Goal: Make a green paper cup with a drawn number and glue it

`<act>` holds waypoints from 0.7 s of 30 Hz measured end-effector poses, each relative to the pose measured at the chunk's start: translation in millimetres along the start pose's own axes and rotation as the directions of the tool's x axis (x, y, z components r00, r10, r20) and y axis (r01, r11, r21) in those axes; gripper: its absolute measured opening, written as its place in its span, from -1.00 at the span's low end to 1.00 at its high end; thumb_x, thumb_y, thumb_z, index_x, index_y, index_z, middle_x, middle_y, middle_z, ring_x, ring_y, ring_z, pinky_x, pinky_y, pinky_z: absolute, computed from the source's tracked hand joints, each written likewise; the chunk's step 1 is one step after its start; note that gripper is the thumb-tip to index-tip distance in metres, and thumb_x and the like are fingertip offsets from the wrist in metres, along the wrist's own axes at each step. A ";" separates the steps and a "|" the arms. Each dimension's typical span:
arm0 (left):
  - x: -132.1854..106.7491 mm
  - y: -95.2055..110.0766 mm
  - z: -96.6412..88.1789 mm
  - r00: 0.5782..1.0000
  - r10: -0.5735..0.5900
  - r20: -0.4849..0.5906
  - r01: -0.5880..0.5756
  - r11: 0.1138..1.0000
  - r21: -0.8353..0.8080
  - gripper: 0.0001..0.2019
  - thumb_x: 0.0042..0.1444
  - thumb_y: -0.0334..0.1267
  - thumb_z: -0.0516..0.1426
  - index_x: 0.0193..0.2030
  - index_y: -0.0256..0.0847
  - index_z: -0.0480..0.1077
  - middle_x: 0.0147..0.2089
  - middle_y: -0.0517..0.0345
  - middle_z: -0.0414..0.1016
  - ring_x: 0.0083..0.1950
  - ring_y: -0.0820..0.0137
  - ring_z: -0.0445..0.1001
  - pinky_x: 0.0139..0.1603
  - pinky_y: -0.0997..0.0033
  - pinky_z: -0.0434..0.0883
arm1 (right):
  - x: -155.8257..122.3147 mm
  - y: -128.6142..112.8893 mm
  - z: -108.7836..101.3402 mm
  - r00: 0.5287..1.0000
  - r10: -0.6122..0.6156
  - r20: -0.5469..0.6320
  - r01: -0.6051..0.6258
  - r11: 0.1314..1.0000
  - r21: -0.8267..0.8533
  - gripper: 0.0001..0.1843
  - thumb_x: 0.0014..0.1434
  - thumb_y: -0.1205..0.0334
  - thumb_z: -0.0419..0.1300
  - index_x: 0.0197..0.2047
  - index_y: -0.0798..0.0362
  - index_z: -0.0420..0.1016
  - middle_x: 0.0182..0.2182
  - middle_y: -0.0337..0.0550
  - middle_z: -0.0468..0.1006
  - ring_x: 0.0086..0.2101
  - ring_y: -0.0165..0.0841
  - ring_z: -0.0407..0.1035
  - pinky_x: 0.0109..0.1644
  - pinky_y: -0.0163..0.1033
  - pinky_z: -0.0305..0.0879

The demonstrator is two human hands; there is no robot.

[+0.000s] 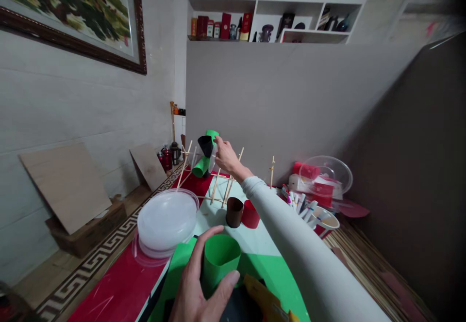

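Observation:
My left hand (198, 288) is wrapped round a green paper tube (218, 261) near the front of the table. My right hand (225, 156), arm stretched far forward in a white sleeve, pinches a second green paper tube (212, 134) at the top of a frame of thin wooden sticks (218, 184). A black paper cone (206, 145) sits just left of that tube on the frame, and another green tube (201, 167) hangs lower. A brown paper tube (234, 212) and a red one (250, 214) stand on the table in front of the frame.
A stack of white plastic plates (165, 220) lies on the left over red sheet. Green paper (276, 273) covers the table near me. A cup of markers (320, 217) and a clear bowl (325, 174) stand right. Boards lean on the left wall.

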State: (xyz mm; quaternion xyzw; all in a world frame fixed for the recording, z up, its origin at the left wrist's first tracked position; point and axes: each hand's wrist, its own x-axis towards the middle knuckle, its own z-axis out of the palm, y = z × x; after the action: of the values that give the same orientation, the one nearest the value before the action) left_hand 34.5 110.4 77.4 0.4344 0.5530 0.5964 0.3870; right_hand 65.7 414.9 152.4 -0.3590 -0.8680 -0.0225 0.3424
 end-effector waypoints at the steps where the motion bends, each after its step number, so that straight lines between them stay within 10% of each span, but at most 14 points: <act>1: 0.0 0.1 -0.1 1.000 -0.002 0.006 0.002 1.000 0.004 -0.37 0.01 0.03 0.26 0.24 -0.05 0.37 0.25 0.03 0.50 0.31 -0.03 0.36 0.29 0.07 0.24 | 1.2 0.6 2.1 1.000 -0.003 0.010 0.003 1.000 -0.001 -0.60 0.36 0.13 0.23 0.21 0.06 0.41 0.14 0.00 0.47 0.03 -0.17 0.46 0.07 0.06 0.48; 21: -0.9 -1.8 0.1 0.998 0.057 0.003 -0.057 0.998 -0.002 -0.40 0.01 0.02 0.27 0.21 -0.06 0.39 0.23 0.08 0.53 0.29 0.03 0.38 0.27 0.16 0.26 | -61.0 -5.2 6.3 0.984 -0.073 0.161 0.075 0.997 -0.007 -0.61 0.37 0.12 0.22 0.20 0.06 0.41 0.14 0.00 0.48 0.02 -0.18 0.47 0.07 0.05 0.48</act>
State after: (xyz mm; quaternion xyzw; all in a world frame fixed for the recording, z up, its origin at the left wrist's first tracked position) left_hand 34.8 109.8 75.6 0.4505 0.5390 0.6074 0.3710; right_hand 89.7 375.8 111.5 -0.3295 -0.9053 -0.0119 0.2679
